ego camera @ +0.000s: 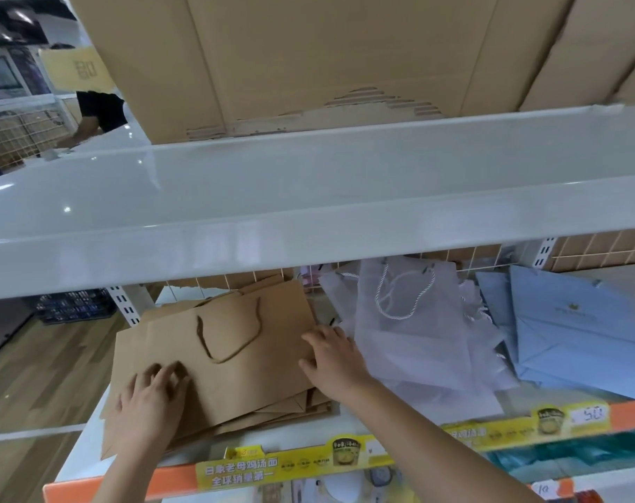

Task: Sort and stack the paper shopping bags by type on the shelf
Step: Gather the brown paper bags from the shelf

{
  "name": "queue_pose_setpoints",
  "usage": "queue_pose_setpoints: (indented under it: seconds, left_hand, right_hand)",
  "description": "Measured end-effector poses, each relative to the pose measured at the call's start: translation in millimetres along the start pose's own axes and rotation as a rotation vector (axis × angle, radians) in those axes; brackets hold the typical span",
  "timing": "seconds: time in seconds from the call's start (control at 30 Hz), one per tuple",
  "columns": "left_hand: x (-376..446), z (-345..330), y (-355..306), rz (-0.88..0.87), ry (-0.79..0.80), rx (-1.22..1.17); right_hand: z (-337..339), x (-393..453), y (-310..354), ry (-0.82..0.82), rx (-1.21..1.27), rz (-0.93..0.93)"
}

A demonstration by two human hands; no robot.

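A stack of flat brown kraft paper bags (pixel 236 343) with brown cord handles lies at the left of the shelf (pixel 87 448). My left hand (pixel 152 404) presses on the stack's near left part with spread fingers. My right hand (pixel 332 357) rests flat against the stack's right edge. Right of it lie pale lilac bags (pixel 414 339) with white rope handles, loosely overlapped. Further right are light blue bags (pixel 577 335) with a small printed logo, fanned out.
A white upper shelf board (pixel 308 197) juts out just above the bags, with large cardboard boxes (pixel 308 56) on it. The shelf's front edge carries an orange strip with yellow labels (pixel 272 466). A person in a dark top (pixel 98 110) stands far left. Wood floor lies left.
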State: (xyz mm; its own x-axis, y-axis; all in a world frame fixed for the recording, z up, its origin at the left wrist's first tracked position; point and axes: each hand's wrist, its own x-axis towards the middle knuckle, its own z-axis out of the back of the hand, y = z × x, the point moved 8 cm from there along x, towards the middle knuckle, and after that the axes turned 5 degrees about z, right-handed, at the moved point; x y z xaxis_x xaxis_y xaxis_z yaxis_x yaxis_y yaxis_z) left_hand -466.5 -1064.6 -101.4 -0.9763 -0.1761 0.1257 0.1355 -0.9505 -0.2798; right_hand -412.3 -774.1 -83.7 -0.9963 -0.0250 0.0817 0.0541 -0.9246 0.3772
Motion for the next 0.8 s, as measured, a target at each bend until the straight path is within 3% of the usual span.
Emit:
queue_pose_setpoints:
  seconds: [0.17,0.37,0.63,0.8]
  left_hand:
    - [-11,12,-26,0.040,0.007,-0.159]
    - [-51,47,-86,-0.131,-0.025,-0.364]
    - [-125,89,-178,-0.404,-0.013,-0.351]
    - [-175,85,-240,-0.467,0.039,-0.289]
  right_hand:
    - [37,-16,-12,-0.118,0.076,-0.017]
    - [80,-56,-38,-0.174,0.062,-0.029]
    - [135,-143,-101,-0.303,-0.018,-0.104]
    - [159,-205,-157,-0.335,-0.058,-0.193]
